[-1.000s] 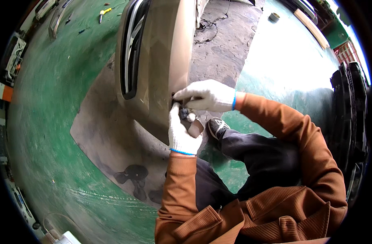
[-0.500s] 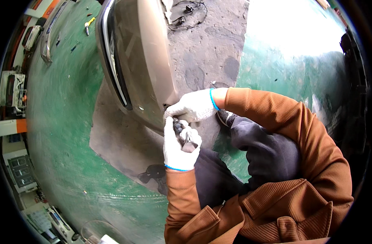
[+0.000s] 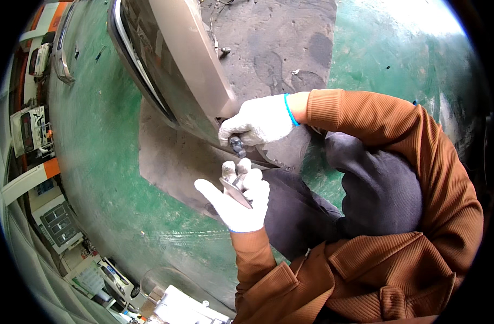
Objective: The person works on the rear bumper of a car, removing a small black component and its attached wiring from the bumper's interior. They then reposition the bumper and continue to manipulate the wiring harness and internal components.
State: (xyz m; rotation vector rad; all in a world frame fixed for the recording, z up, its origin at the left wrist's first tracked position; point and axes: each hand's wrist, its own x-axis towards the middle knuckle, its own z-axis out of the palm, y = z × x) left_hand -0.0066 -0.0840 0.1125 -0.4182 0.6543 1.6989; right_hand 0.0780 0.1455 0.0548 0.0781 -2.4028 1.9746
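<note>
The right hand (image 3: 260,121), in a white knit glove with a blue cuff edge, is held palm down near the lower end of a long tan panel (image 3: 195,70), its thumb and fingers clamped on a small dark knobbly part (image 3: 237,146). This dark part pokes out below the glove, just above the left hand, and its near end comes close to the left fingertips; whether they touch is hard to tell. The left hand (image 3: 241,208), gloved alike, is turned palm up, with the thumb (image 3: 206,190) spread well apart from the other fingers, which curl loosely upward. A flat greyish piece (image 3: 239,195) lies slantwise across the left palm and against the curled fingers; how firmly they grip it cannot be told. The panel slopes from the upper left down toward the right hand, with a dark opening and a bright trim strip (image 3: 136,70) along its left side. Its lower corner is just beside the right glove, and contact there is unclear. Beneath it, a worn grey mat (image 3: 279,48) is spread on the green floor (image 3: 109,156), and a dark cable (image 3: 214,32) lies on the mat right of the panel. The person's dark trousers (image 3: 374,183) and brown ribbed jacket (image 3: 376,270) fill the lower right.
</note>
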